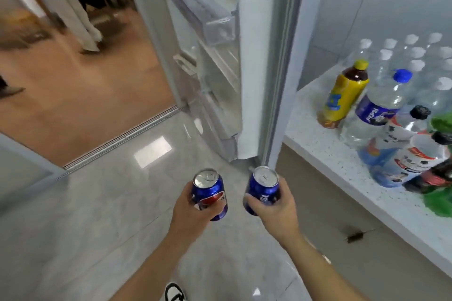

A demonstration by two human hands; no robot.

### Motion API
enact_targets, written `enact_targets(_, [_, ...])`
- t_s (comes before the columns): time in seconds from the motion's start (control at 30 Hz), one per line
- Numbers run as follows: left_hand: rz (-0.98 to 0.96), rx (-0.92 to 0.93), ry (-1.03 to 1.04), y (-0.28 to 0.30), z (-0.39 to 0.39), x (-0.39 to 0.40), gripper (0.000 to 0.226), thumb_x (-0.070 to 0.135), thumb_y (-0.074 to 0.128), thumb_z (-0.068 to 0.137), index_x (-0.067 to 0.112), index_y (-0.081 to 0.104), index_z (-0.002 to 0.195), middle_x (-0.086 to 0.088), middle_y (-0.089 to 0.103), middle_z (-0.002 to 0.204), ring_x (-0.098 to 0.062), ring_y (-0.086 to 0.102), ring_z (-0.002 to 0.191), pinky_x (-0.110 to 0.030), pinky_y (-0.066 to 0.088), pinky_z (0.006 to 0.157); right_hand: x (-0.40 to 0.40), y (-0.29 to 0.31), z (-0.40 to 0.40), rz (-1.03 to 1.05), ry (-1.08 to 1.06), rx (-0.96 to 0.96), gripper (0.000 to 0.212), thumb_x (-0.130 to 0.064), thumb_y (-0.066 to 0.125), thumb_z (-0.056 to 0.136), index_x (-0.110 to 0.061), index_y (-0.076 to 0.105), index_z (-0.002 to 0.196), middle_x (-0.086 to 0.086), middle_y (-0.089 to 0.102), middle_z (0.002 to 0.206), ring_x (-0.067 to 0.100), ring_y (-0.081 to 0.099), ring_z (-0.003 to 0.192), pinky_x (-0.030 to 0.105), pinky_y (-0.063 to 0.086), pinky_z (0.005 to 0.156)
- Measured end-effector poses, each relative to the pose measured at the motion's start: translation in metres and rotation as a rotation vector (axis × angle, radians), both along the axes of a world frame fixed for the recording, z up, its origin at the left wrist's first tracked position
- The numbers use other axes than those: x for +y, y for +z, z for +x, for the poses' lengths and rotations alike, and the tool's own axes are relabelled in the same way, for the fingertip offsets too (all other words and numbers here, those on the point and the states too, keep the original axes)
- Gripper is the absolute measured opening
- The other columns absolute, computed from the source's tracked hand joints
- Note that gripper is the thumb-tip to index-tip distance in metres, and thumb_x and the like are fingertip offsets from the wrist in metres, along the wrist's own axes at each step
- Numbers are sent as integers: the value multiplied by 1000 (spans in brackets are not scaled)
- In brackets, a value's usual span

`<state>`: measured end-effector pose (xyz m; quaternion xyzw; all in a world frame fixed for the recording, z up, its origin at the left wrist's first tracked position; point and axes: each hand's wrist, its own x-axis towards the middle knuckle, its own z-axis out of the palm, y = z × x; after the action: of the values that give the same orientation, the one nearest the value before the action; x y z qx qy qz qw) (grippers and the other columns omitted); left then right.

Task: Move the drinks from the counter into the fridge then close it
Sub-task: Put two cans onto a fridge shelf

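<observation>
green bottle [440,193]: cut off by the right edge, beside the counter [342,154]
fridge [220,56]: shelves blurred, contents unclear
person [73,7]: left of the fridge, only blurred legs show
shoe [175,292]: cut by the bottom edge

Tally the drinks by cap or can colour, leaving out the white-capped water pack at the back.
Blue cans in the hands: 2 (left, right)
Yellow-capped bottle: 1
Blue-capped bottle: 1
Black-capped bottles: 2 ()
Total: 6; green items at the frame edge unclear.
</observation>
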<state>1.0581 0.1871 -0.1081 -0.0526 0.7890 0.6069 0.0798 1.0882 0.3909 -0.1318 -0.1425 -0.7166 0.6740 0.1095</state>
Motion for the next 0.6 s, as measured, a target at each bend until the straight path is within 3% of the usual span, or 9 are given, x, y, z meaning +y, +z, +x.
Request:
enact_targets(0.1, [37,8,64,7,-24,-52,58,20,91,66,44,61,110,25,69,106,4,66,96,-9,52,67,-52,4,-34,9,42,7,63,-14,90,67,-42,58,113,-21,68,104,3,66,98,12,53,76])
enact_targets(0.23, [102,9,80,11,-65,-122,64,22,91,64,41,60,117,21,69,110,0,66,101,-16,53,76,-120,9,-77,34,43,-8,62,-23,91,65,-36,60,117,-17,69,105,6,68,97,16,55,76])
enact_targets(0.47, [88,49,26,26,-152,-222,60,25,88,64,53,54,105,35,65,98,17,60,90,-3,48,62,-222,32,-160,103,-2,0,65,-28,91,65,-29,57,121,-11,69,108,4,67,96,17,56,76])
enact_targets(0.6, [100,62,-22,34,-212,-252,61,26,88,65,56,53,105,23,66,109,2,64,98,-10,47,72,-253,41,-207,142,-43,-14,61,-38,89,62,-45,53,112,-16,67,108,-2,65,98,16,55,75])
